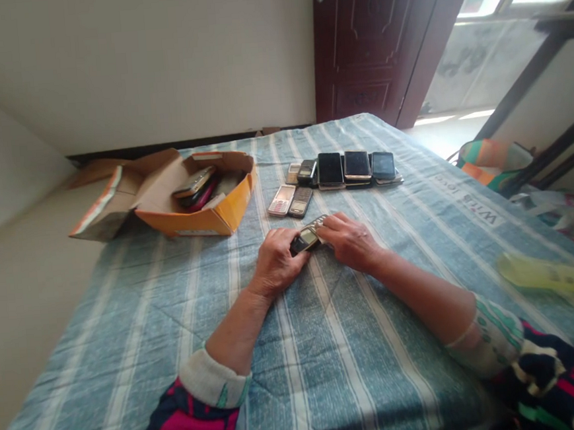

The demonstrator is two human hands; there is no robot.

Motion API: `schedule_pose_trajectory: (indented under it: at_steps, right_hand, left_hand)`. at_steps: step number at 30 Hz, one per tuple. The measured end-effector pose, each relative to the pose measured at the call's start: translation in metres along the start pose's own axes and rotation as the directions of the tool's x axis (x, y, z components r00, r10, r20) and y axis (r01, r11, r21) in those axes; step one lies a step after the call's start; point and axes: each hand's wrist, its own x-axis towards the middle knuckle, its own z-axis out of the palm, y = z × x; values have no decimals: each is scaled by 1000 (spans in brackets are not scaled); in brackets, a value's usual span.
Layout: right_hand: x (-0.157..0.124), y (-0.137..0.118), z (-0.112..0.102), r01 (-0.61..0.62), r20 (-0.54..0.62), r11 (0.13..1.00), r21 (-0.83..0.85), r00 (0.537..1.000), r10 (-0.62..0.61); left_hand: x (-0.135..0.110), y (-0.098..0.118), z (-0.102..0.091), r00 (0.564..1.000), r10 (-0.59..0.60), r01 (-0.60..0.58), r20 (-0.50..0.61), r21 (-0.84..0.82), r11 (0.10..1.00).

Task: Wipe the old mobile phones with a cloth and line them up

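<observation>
My left hand (277,262) and my right hand (349,240) both hold a small keypad phone (307,235) on the striped bed cover, fingers curled around its ends. Just beyond it lie a pink keypad phone (281,200) and a dark keypad phone (300,201). Further back stands a row of several phones, among them a black touchscreen phone (330,170), a gold-edged one (357,165) and a dark one (383,165).
An open orange cardboard box (217,217) with more phones inside sits at the left on the blue striped cover (327,344). A yellow-green object (550,275) lies at the right edge. A dark wooden door (373,42) stands behind.
</observation>
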Motion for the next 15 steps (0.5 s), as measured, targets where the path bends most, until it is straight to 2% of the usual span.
schedule_pose_trajectory:
  at_steps: [15]
  right_hand:
    - [-1,-3,1,1,-29,1000,27,1000,0]
  left_hand:
    - [-2,0,0,1000,-15,15,5,-11,1000]
